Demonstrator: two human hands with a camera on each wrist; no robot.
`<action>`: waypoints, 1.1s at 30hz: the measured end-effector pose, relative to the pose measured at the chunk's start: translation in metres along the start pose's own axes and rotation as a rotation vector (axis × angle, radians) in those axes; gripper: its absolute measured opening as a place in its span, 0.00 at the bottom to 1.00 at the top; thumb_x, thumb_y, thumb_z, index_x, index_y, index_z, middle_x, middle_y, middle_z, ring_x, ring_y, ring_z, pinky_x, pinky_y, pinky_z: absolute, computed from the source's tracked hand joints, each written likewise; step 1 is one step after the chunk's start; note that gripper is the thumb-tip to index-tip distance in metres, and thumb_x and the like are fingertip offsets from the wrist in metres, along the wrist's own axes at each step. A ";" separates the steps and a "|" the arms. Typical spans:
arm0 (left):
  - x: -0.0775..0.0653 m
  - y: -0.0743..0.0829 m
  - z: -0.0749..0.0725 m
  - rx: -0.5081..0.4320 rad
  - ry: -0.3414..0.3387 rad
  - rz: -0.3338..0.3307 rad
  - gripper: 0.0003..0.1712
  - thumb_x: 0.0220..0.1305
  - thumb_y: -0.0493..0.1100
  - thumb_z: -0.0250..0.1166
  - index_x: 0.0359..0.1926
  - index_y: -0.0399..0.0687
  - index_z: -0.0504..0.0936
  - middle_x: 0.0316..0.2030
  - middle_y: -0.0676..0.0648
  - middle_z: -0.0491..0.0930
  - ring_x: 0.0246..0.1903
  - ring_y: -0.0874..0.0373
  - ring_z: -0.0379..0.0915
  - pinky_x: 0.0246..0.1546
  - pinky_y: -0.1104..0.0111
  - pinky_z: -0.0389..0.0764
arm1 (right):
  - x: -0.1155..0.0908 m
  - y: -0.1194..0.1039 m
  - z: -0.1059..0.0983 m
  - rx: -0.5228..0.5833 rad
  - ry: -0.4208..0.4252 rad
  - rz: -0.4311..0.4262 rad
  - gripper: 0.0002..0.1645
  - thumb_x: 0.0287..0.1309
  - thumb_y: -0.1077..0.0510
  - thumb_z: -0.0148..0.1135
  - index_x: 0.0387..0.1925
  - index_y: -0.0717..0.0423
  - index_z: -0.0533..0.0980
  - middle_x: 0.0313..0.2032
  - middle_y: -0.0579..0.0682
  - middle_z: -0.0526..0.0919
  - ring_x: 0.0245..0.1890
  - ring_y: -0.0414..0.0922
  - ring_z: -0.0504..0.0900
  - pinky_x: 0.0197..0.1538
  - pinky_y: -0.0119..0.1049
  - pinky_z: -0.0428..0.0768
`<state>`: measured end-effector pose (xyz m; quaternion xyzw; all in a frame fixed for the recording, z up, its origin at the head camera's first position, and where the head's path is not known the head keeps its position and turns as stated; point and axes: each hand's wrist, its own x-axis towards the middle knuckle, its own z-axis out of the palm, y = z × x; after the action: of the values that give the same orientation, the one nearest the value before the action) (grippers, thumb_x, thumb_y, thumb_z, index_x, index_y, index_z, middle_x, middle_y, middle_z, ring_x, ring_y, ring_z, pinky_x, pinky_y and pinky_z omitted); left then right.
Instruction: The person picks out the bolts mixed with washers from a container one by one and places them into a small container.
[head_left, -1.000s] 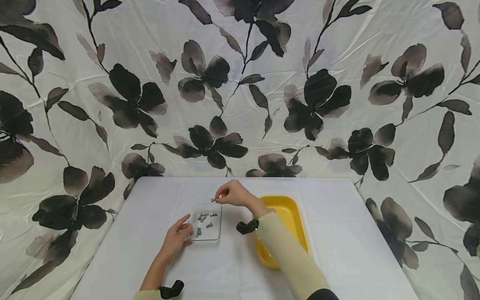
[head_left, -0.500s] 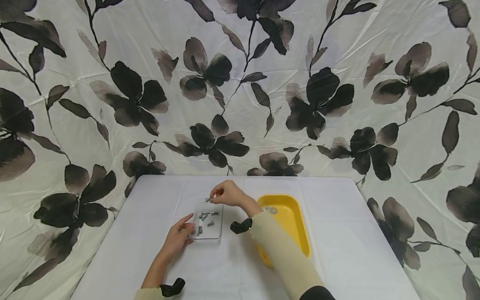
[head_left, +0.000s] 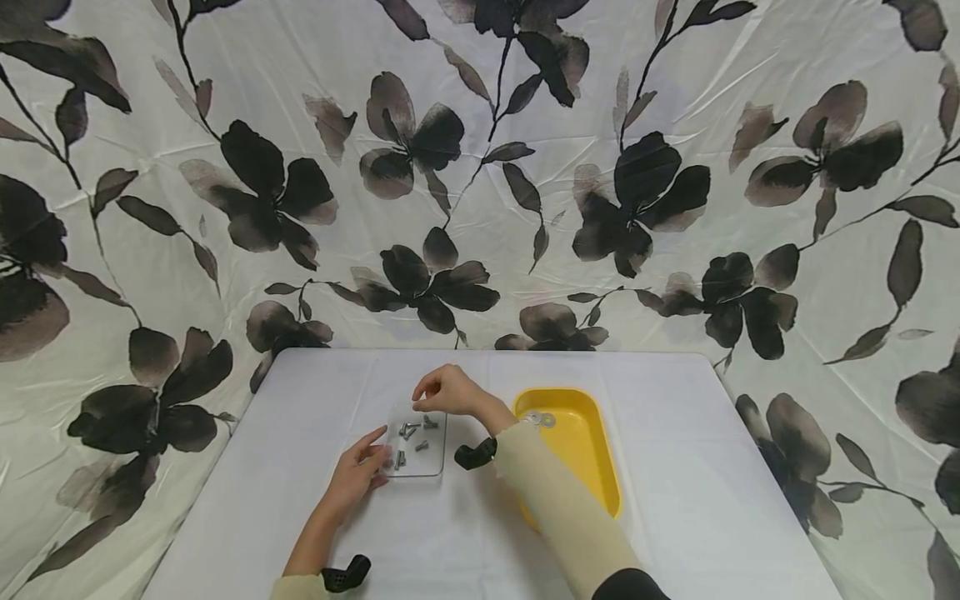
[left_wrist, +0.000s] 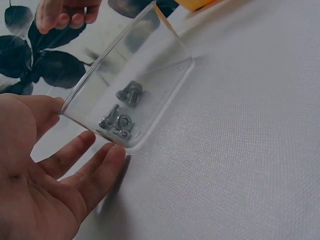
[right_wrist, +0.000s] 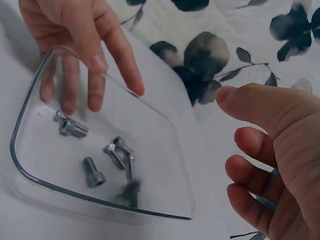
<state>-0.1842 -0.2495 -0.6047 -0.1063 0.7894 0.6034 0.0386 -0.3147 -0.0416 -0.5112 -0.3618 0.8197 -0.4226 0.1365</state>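
A clear plastic box [head_left: 417, 476] stands on the white table with several metal socket-head screws [right_wrist: 92, 175] inside. My left hand [left_wrist: 55, 185] rests against the box's near-left side, its spread fingers touching the outer wall and a fingertip right at the rim. My right hand [head_left: 452, 390] hovers over the far edge of the box, thumb and fingers loosely bent and apart, holding nothing. Below it, in the right wrist view, a blurred screw [right_wrist: 131, 192] shows near the other screws in the box.
A yellow tray [head_left: 611, 467] lies right of the box, partly hidden by the right sleeve [head_left: 562, 500]. Round metal washers [head_left: 547, 421] lie at its far end. A flower-patterned cloth [head_left: 480, 167] hangs behind the table. Each wrist wears a black camera mount [head_left: 476, 454].
My right hand has moved slightly left over the box and let go of the screw it pinched. The left hand has stayed against the box.
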 end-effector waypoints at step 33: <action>-0.001 0.000 -0.025 0.056 0.032 0.001 0.27 0.72 0.43 0.57 0.69 0.45 0.66 0.54 0.36 0.73 0.46 0.51 0.77 0.41 0.68 0.84 | -0.044 0.028 -0.059 -0.085 0.053 0.057 0.03 0.55 0.55 0.71 0.30 0.49 0.85 0.20 0.44 0.76 0.22 0.39 0.69 0.25 0.29 0.69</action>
<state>-0.1811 -0.2736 -0.5979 -0.1143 0.8065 0.5793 0.0288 -0.3286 0.0358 -0.5015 -0.3325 0.8502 -0.3927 0.1113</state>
